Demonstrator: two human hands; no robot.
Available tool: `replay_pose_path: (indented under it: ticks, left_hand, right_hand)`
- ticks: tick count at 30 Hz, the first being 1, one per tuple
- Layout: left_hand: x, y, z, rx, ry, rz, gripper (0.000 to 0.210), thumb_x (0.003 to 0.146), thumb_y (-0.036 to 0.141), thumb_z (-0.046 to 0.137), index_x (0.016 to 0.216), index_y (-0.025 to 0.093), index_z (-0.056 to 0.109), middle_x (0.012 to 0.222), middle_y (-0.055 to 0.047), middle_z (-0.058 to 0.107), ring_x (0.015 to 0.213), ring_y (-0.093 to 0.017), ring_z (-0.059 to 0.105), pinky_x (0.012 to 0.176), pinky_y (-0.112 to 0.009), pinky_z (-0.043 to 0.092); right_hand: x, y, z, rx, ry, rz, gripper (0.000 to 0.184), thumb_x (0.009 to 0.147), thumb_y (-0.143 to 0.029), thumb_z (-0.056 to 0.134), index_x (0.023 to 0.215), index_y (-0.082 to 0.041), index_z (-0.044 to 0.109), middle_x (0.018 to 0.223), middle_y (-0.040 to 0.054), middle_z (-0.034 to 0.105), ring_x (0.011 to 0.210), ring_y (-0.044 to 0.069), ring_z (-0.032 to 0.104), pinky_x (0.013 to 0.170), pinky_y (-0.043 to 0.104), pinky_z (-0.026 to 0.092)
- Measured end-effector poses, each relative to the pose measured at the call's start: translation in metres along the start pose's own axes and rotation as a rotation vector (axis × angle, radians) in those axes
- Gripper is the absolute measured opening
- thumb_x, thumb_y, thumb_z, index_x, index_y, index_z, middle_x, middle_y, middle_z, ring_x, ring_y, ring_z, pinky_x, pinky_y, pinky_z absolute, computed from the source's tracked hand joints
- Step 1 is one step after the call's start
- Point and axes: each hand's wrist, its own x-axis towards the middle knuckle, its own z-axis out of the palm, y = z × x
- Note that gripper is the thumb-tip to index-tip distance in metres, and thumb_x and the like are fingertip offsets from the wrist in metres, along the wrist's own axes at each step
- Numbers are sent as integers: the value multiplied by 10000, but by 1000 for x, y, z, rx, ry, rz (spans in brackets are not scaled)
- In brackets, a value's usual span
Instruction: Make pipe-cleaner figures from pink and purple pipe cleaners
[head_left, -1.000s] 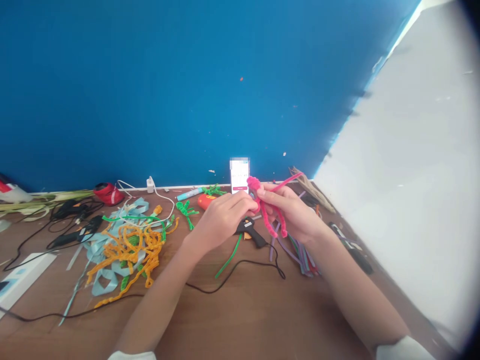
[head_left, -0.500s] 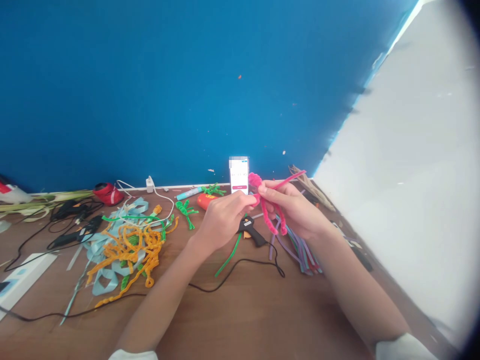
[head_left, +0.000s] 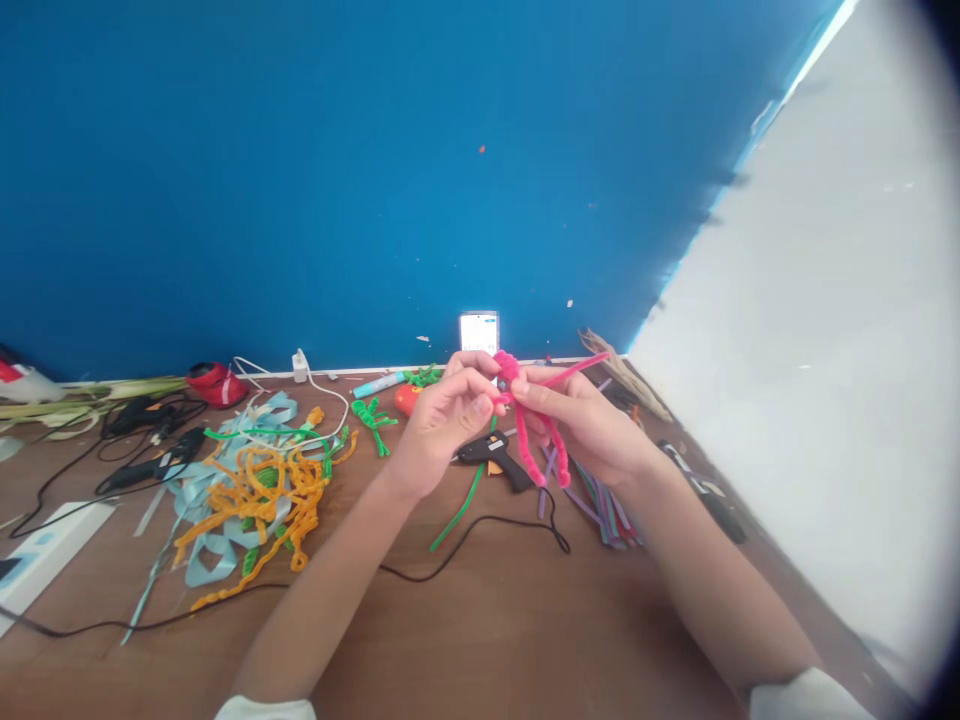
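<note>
A pink pipe-cleaner figure (head_left: pixel 553 445) is held up above the table between my hands. It has a coiled top, two legs hanging down and one straight strand pointing up to the right. My right hand (head_left: pixel 589 415) pinches its middle between thumb and fingers. My left hand (head_left: pixel 446 415) has its fingertips closed on a short pink strand at the figure's left side. Just beneath lies a black glue gun (head_left: pixel 495 452) with its cord. Two green pipe-cleaner figures (head_left: pixel 371 420) rest farther back, to the left of my hands.
An orange pipe-cleaner heap (head_left: pixel 259 500) and light blue ribbon (head_left: pixel 210 560) lie at left, near a white power strip (head_left: pixel 56 550). A lit phone (head_left: pixel 478 332) leans on the blue wall. Purple pipe cleaners (head_left: pixel 607 510) lie right, under my right hand.
My left hand has turned and its fingers have risen, now covering more of the phone. The pink figure's legs hang slightly lower. My right hand keeps its pinch.
</note>
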Motion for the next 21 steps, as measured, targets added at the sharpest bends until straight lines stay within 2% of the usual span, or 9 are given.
replay_pose_path:
  ticks: [3,5,8,10,13,16,21]
  left_hand:
    - [1,-2,0,-40,29,-4,313,955,457,524,814,199,632,1139,-100,586,1137,-216,592,914,-413,562]
    - [1,-2,0,68,89,42,209,939,374,593,842,203,664,1083,-80,616,1050,-184,624,865,-369,571]
    - [1,0,1,334,175,215,47,901,252,665,905,209,683,976,-43,675,934,-153,652,800,-324,568]
    - [0,0,0,490,203,349,65,886,190,677,948,209,672,939,-28,707,908,-145,669,778,-302,565]
    - [0,-2,-5,688,200,468,133,885,148,669,1002,210,654,969,-32,732,928,-149,684,787,-293,561]
    - [0,-6,-12,846,173,518,154,902,177,652,1050,217,647,1007,-41,740,953,-164,689,803,-305,555]
    - [0,-10,-17,952,142,582,173,911,166,633,1078,211,638,1016,-51,741,934,-174,696,771,-291,545]
  right_hand:
    - [-1,-1,0,-18,17,-15,243,876,-407,687,793,-180,658,583,-42,478,501,81,410,436,226,301]
    - [0,0,-2,-36,44,-28,285,874,-415,687,726,-181,622,548,-48,454,496,83,396,446,231,292]
    - [3,2,-5,-52,67,-45,337,876,-429,683,672,-183,574,545,-52,441,506,85,394,462,235,285]
    - [4,2,-5,-65,79,-59,334,878,-430,681,682,-185,568,558,-54,449,515,83,394,468,235,277]
    - [4,1,-3,-107,101,-83,289,888,-414,673,724,-191,588,581,-52,479,529,87,403,479,243,282]
    - [2,1,-1,-142,95,-106,266,906,-401,652,743,-197,601,597,-44,497,549,98,421,491,253,292]
    - [2,3,0,-123,46,-90,313,912,-414,643,702,-192,574,590,-43,485,553,99,424,500,254,287]
